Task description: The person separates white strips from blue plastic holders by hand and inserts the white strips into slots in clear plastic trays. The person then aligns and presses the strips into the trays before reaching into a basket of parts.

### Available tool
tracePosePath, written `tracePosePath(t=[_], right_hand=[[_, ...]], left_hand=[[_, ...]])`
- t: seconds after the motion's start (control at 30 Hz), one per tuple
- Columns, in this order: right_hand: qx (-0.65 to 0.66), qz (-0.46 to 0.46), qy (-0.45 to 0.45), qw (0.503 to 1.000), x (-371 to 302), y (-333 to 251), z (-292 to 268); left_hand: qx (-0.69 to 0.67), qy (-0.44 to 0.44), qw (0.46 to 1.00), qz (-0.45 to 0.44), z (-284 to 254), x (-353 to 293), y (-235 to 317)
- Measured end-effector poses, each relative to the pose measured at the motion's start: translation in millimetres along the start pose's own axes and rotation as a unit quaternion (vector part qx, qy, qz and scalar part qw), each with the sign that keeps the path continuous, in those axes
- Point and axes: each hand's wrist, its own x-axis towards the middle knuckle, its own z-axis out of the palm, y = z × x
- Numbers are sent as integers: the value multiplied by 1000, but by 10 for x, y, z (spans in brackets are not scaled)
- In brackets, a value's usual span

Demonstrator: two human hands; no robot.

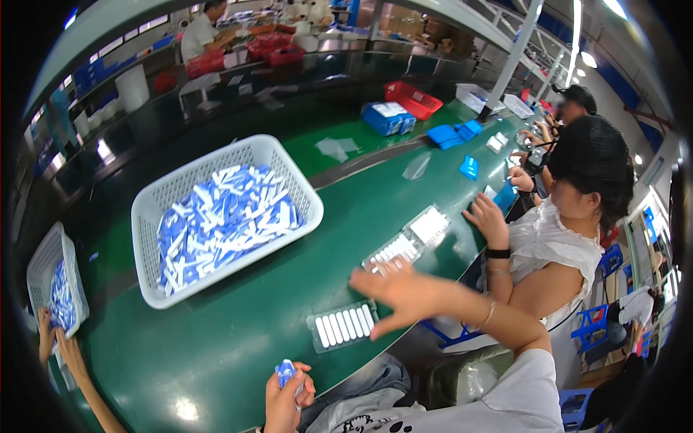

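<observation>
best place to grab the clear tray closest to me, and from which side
Probably grip the clear tray by its left end rim, coming from the left: it lies flat, white sticks fill its middle, and the right hand crowds the other end.

Bright ceiling lights (576, 36) over your bench (216, 339)
You get glare on its near left, blurred right fingers (369, 281) above it, bent dark edges around it.

Blurred and partly covered
The person's right hand (401, 290), blurred by motion, covers the near part of a row of white sticks (398, 246); the left hand (284, 395), cut off below by the lower edge, hides much of a blue-and-white piece (286, 369).
</observation>
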Motion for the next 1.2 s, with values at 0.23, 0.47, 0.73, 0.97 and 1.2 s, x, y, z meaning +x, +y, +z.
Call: tracePosePath(t=[0.23, 0.47, 0.73, 0.97, 1.2], right_hand=[[19, -147, -12, 989, 450, -200, 209], [16, -44, -75, 996, 600, 196, -126], [139, -253, 71, 955, 719, -458, 56], [363, -304, 94, 876, 1449, -813, 198], [267, -287, 198, 898, 1373, -961, 391]], left_hand=[[-7, 42, 999, 12, 178, -38, 9], [-235, 37, 968, -79, -39, -22, 55], [-226, -3, 971, -80, 39, 250, 480], [-196, 36, 980, -25, 108, 662, 970], [-179, 54, 980, -67, -75, 674, 771]])
